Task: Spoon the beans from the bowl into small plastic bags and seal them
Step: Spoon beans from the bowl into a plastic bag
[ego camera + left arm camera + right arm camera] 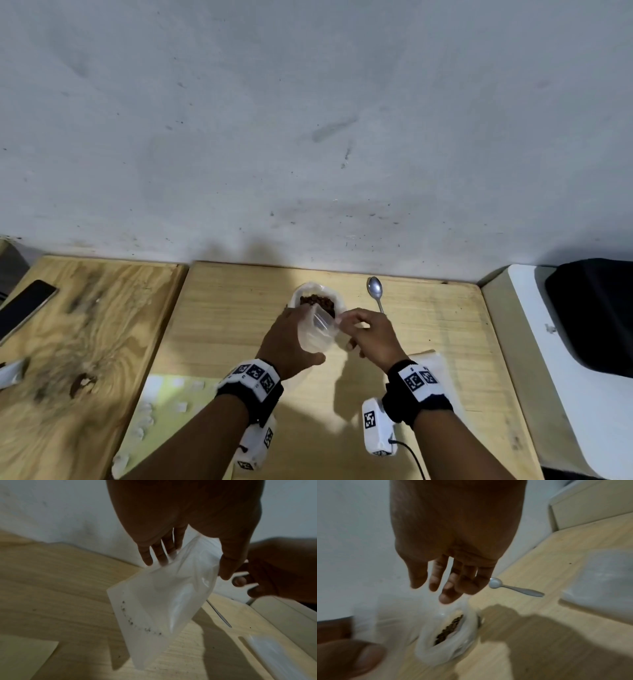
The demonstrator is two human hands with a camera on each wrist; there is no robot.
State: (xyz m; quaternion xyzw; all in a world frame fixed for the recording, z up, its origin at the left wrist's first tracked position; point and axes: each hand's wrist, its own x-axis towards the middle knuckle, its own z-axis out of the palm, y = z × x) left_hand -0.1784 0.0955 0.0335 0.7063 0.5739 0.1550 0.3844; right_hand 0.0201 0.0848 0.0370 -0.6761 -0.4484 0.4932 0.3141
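one bag, one spoon, perhaps one bowl.

Light wood table: lined bowl of beans just beyond left hand, spoon beyond right hand, bag stack beside right wrist.

Clear empty bag before bean-filled bowl; spoon beside.

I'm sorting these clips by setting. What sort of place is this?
Probably a makeshift indoor workbench, not a proper kitchen: bare wooden tabletops pushed against a scuffed, plain wall, with a phone lying on one side and a spoon beside a bowl of beans.
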